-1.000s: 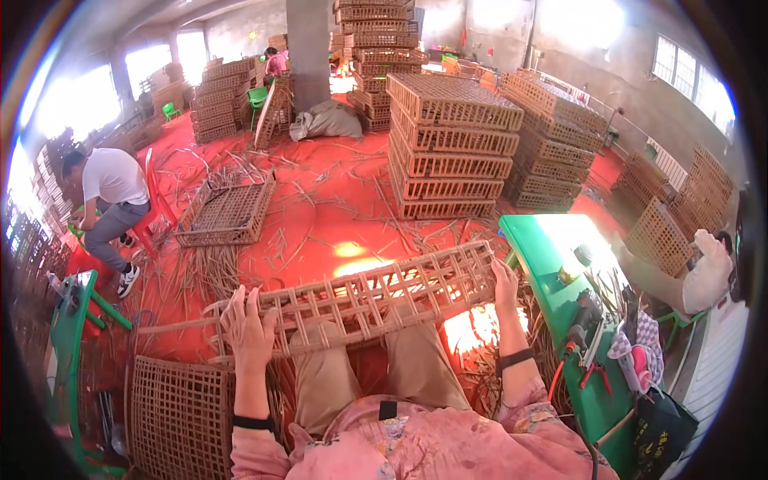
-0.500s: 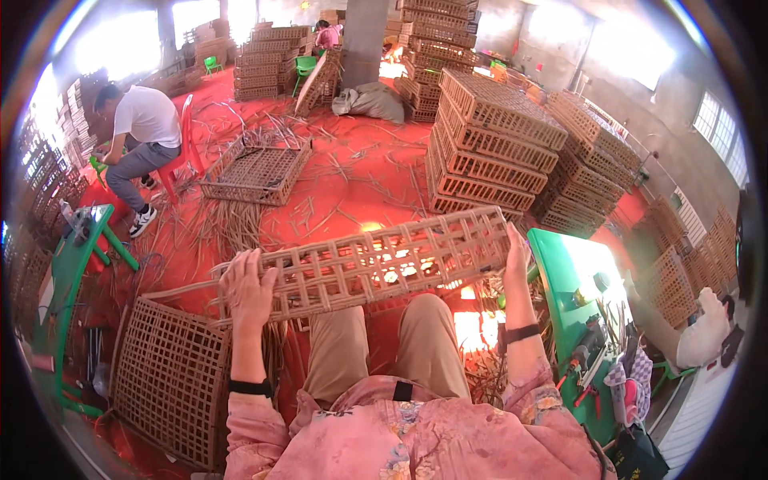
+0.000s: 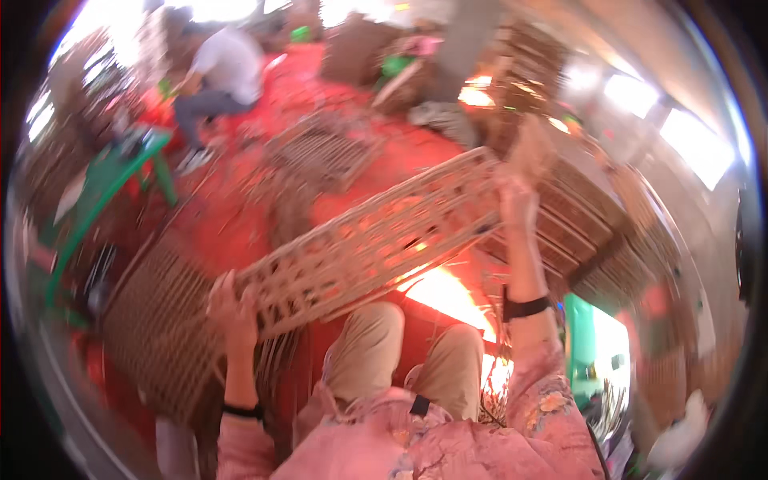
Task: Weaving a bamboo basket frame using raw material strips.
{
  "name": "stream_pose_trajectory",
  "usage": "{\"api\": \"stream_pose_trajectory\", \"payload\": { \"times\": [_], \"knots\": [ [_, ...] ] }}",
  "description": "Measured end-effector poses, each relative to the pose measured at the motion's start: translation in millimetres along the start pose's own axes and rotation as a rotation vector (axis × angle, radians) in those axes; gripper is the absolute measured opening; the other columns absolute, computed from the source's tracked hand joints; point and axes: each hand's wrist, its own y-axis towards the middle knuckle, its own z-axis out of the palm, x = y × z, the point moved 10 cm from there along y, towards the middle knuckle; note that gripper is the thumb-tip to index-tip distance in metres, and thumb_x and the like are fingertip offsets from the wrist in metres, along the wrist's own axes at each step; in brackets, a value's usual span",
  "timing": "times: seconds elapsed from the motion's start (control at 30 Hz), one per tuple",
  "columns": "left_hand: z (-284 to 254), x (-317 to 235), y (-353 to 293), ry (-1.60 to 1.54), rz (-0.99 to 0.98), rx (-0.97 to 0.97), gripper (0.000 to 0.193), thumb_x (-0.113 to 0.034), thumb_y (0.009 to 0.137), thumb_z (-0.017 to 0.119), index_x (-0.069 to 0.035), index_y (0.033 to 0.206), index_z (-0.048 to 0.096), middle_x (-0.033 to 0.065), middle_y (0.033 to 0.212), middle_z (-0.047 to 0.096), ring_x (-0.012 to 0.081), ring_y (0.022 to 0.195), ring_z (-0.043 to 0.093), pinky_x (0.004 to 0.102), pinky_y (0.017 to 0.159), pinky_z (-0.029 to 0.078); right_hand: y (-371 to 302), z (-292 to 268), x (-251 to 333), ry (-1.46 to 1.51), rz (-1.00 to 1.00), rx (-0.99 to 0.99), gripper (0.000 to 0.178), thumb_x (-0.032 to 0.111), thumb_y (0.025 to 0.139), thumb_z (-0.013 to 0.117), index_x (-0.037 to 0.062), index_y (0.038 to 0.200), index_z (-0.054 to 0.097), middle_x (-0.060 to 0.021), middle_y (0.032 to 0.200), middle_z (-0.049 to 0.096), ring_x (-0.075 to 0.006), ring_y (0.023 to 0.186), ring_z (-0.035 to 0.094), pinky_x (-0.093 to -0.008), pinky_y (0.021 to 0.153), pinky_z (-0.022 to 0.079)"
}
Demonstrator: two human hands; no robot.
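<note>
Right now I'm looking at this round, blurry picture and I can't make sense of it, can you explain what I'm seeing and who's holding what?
There is no machine here, only a person at work. The camera sits on that person's head and looks down, so the picture bulges round and straight edges bend. It is blurred.

At the bottom you see the person's own knees and pink sleeves. The left hand and right hand each grip one end of a long woven panel, tilted with its right end higher.

A woven basket lies on the red floor at lower left. Further back, another person bends over near a green bench.
</note>
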Motion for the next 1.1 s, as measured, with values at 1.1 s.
{"api": "stream_pose_trajectory", "payload": {
  "times": [1.1],
  "knots": [
    [-38.3,106.5,-123.4,-0.145,-0.073,-0.159,0.083,-0.071,0.094,0.042,-0.008,0.148,0.037,0.0167,0.147,0.04,0.0363,0.137,0.036,0.0519,0.112,0.025,4.6,90.0,267.3,0.579,-0.317,0.185,0.031,0.029,0.095,0.066,0.0088,0.118,0.073,-0.0033,0.116,0.072,-0.0113,0.102,0.064,-0.025,0.091,0.049]
  ]
}}
